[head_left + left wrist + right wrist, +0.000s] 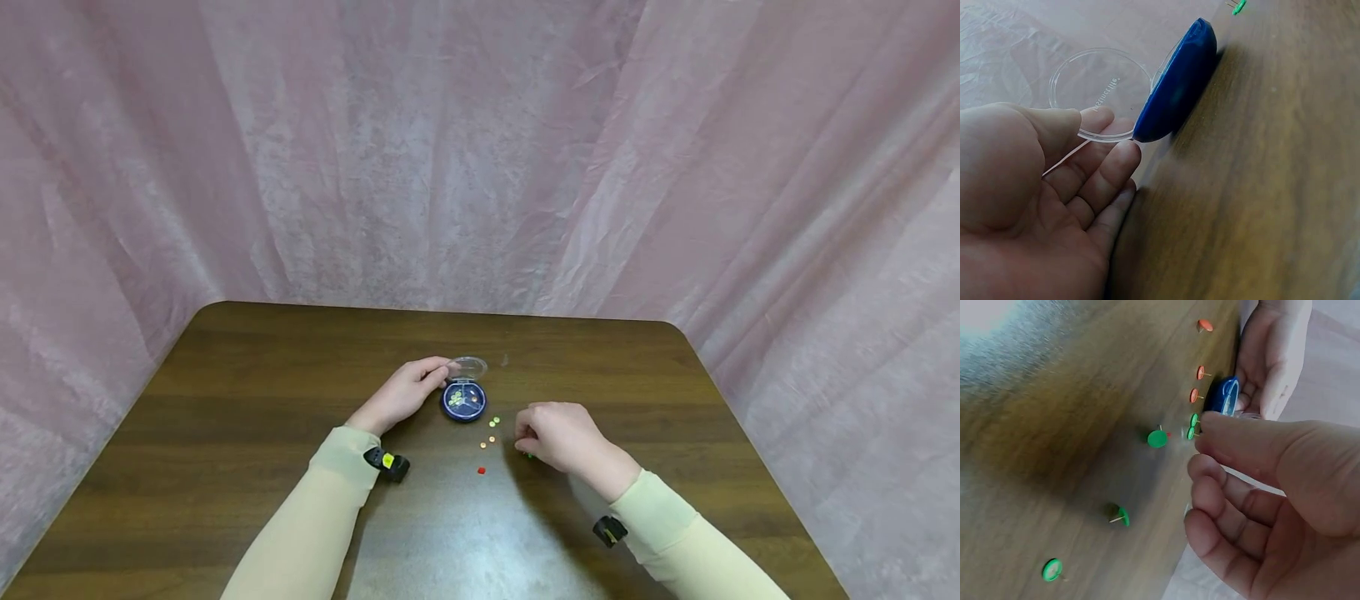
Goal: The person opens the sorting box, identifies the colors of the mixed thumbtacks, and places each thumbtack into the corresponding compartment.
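Note:
A round blue case (463, 414) sits on the table with its clear lid (471, 364) raised. Inside, dividers part several green thumbtacks (455, 399) at the left from an orange one at the right. My left hand (408, 390) pinches the lid's rim between thumb and fingers; the left wrist view shows the lid (1100, 53) and the case's blue underside (1179, 84). My right hand (558, 433) hovers low over the table right of the case, fingers bent, nothing visible between them. Close by lie a green thumbtack (1157, 439) and another green thumbtack (1124, 516).
Between case and right hand, loose tacks form a rough line: green tacks (494, 422), orange tacks (492, 439) and a red tack (482, 471). One more green tack (1052, 570) lies farther off. A pink curtain (450, 167) hangs behind the wooden table (300, 333).

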Action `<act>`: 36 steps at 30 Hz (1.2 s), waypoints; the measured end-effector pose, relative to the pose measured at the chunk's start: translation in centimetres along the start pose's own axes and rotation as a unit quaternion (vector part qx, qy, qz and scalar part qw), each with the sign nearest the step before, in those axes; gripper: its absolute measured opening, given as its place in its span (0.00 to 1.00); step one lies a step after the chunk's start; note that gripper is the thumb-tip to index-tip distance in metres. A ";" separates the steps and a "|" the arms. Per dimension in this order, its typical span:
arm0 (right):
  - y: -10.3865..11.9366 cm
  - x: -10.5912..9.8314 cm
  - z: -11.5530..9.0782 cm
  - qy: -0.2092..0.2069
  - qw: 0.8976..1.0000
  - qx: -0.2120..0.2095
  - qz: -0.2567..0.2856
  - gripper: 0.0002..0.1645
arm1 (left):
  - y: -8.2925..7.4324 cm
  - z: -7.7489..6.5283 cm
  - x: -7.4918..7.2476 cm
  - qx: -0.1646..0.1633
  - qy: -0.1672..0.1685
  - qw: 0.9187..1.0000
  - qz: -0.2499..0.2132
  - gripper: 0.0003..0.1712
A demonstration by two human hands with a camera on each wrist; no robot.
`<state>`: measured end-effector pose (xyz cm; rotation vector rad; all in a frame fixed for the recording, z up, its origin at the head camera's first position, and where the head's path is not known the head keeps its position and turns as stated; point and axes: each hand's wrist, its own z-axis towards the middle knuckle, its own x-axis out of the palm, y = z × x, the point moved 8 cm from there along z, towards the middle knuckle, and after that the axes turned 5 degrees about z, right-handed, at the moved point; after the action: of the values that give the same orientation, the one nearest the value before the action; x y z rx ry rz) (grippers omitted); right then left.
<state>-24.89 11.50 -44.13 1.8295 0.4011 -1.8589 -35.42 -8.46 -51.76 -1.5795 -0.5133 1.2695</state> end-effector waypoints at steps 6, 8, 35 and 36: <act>0.0 0.7 -1.2 0.017 1.000 -0.017 0.012 0.10 | 0.0 0.1 0.2 0.006 0.001 1.000 -0.009 0.19; -0.1 1.1 -1.3 0.020 1.000 -0.019 0.010 0.09 | 0.0 0.1 0.2 0.007 0.002 1.000 -0.010 0.19; -2.3 2.3 -1.6 0.035 0.997 0.019 0.067 0.10 | 0.0 -0.1 0.0 -0.005 -0.006 1.000 0.002 0.18; -2.4 2.4 -1.6 0.037 0.997 0.023 0.070 0.09 | 0.0 -0.1 0.0 -0.004 -0.006 1.000 0.002 0.18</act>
<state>-24.74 13.99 -46.86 1.9101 0.2516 -1.7225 -35.36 -8.53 -51.79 -1.5818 -0.5238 1.2818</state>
